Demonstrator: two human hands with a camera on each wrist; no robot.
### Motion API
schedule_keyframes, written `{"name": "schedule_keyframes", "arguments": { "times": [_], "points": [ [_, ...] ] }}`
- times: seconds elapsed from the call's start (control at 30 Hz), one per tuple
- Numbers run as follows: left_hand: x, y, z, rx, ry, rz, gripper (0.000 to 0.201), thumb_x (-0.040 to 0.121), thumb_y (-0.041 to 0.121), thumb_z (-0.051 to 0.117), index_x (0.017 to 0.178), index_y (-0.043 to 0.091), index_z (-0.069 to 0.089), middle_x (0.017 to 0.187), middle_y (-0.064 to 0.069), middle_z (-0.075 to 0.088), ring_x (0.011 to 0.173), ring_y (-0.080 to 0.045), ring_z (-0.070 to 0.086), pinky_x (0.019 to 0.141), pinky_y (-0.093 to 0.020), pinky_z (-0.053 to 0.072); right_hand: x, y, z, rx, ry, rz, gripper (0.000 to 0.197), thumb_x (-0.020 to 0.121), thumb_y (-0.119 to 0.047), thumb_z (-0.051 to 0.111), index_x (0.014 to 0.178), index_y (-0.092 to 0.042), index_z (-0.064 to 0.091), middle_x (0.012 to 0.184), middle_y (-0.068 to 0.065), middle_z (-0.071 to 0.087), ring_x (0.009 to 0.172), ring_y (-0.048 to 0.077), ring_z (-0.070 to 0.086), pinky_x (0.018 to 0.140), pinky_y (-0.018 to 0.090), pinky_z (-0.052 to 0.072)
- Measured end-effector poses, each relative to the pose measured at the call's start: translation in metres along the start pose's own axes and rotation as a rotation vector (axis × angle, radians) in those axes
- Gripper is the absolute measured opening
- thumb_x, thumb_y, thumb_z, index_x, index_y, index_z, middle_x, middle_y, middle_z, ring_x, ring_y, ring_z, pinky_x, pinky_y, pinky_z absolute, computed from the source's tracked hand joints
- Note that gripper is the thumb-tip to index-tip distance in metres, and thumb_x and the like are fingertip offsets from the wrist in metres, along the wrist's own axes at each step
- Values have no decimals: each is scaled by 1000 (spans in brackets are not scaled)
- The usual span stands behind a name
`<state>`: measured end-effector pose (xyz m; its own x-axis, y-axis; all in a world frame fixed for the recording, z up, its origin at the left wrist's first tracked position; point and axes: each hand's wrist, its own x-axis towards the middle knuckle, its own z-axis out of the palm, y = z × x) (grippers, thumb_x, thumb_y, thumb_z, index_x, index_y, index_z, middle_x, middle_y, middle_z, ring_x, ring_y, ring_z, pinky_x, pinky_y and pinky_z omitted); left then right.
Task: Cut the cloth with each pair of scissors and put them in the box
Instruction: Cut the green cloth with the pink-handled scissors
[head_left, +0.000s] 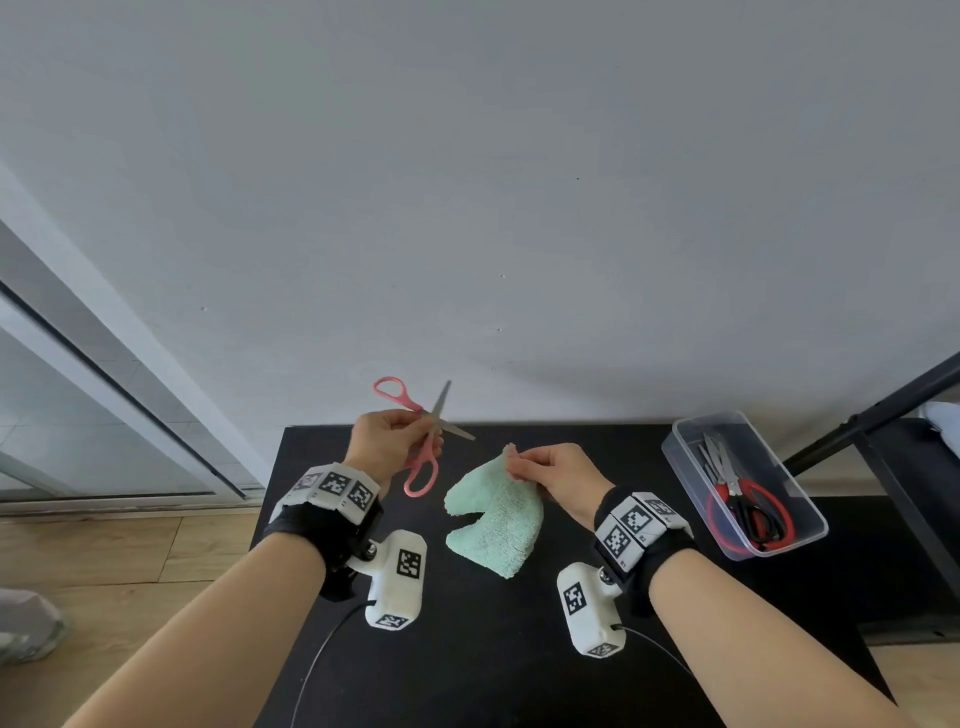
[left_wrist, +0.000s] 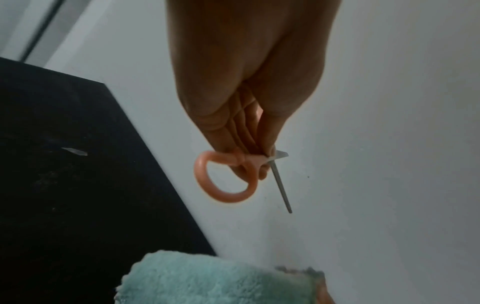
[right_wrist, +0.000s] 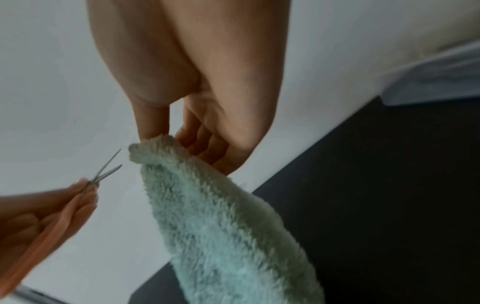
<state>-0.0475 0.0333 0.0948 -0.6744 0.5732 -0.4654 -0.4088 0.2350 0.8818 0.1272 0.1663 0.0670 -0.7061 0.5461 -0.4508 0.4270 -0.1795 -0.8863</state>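
Pink scissors (head_left: 422, 439): blades spread apart, gripped near the pivot by the left hand (head_left: 387, 441), fingers curled round them, above the far left of the black counter (head_left: 467, 649).
Cloth (head_left: 493, 512): mint-green terry, notch in its left edge; top corner pinched by the right hand (head_left: 553, 475), the rest hanging toward the counter.
Box (head_left: 744, 483): clear plastic, on the counter's right, holding red-handled scissors (head_left: 748, 506) and others. Head view only.
Right wrist view: blade tips just left of the cloth's pinched corner, not touching.
Left wrist view: one handle loop hangs free below the fingers.
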Motion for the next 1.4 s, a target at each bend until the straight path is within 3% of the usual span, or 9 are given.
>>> {"name": "schedule_keyframes", "arguments": {
  "times": [0.1, 0.2, 0.33, 0.47, 0.67, 0.83, 1.1, 1.3, 1.4],
  "points": [
    [0, 3, -6, -121, -29, -39, 24, 86, -3, 63, 107, -15, 58, 79, -18, 67, 60, -20, 69, 57, -28, 58, -3, 3, 5, 333, 57, 32, 16, 84, -12, 68, 98, -4, 71, 105, 11, 70, 104, 24, 64, 98, 39, 49],
    [-8, 1, 2, -192, -111, -89, 29, 85, -5, 62, 111, -16, 56, 84, -19, 68, 65, -21, 71, 58, -28, 58, -3, 0, 20, 609, 41, 46, 15, 86, -6, 63, 99, -2, 69, 96, 9, 69, 89, 18, 66, 88, 33, 53],
    [-14, -8, 13, -248, -176, -121, 23, 86, -4, 60, 107, -13, 60, 92, -19, 69, 71, -21, 71, 68, -30, 60, -2, -3, 34, 737, 45, 50, 12, 88, -5, 60, 96, 0, 68, 91, 10, 68, 77, 17, 66, 81, 32, 53],
    [-15, -15, 15, -318, -179, -144, 14, 88, -3, 58, 99, -9, 64, 91, -17, 70, 72, -19, 71, 69, -28, 60, -3, -6, 41, 823, 52, 42, 11, 87, -3, 61, 96, 0, 68, 92, 12, 69, 82, 22, 67, 89, 40, 52],
    [-20, -18, 18, -368, -182, -160, 24, 88, -1, 58, 108, -13, 60, 99, -20, 68, 76, -20, 72, 64, -25, 57, -8, -12, 50, 724, 55, 16, 8, 85, -1, 64, 87, 0, 71, 81, 15, 69, 64, 20, 68, 60, 28, 56],
    [-24, -20, 20, -363, -189, -155, 27, 87, -1, 59, 111, -15, 58, 103, -22, 67, 76, -21, 72, 63, -24, 57, -5, -10, 53, 659, 105, -25, 7, 83, 2, 65, 87, 0, 71, 86, 15, 69, 76, 22, 67, 78, 33, 56],
    [-27, -20, 27, -282, -160, -105, 22, 88, -2, 59, 107, -14, 59, 99, -23, 68, 75, -22, 72, 63, -25, 57, -2, -16, 56, 581, 163, -53, 7, 86, -3, 64, 85, -2, 71, 86, 13, 70, 82, 21, 67, 77, 28, 54],
    [-25, -17, 30, -201, -154, -83, 26, 88, -3, 59, 111, -14, 59, 109, -28, 65, 91, -32, 68, 76, -33, 59, 1, -13, 50, 537, 208, -39, 8, 84, -5, 67, 83, 2, 72, 94, 20, 69, 88, 28, 66, 89, 39, 53],
    [-22, -15, 28, -152, -155, -78, 25, 87, -2, 61, 109, -13, 60, 108, -27, 66, 92, -33, 68, 81, -37, 58, 0, -13, 46, 538, 207, -46, 9, 83, -3, 68, 76, -1, 73, 85, 14, 69, 80, 24, 67, 80, 34, 56]
  ]
}}
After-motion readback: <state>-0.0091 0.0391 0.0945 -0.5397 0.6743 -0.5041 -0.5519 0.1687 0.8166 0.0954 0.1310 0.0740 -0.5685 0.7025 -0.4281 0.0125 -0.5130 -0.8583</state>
